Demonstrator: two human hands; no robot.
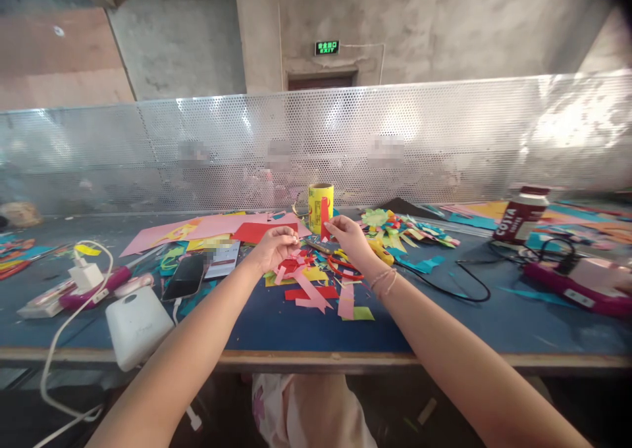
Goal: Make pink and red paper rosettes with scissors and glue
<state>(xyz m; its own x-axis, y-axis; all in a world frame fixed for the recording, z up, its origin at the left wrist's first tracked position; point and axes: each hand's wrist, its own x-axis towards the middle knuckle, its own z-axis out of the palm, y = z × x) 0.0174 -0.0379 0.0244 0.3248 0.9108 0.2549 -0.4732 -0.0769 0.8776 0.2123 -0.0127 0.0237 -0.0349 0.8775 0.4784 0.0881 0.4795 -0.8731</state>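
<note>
On the right, a dark brown bottle with white letters point(521, 218), near a bright purple power strip point(546, 281). On the left, a chunky white box point(138, 329), near a flat black phone point(184, 277). Across the back, a shiny metal screen full of holes point(345, 125). Up high, a glowing green exit sign point(326, 47).

A lit exit sign point(326, 48) marks the grey wall point(444, 33) behind perforated panels point(340, 122).

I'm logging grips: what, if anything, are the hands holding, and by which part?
The right hand pinches a red paper strip by its lower side edge; whether the left hand holds anything cannot be told.
</note>
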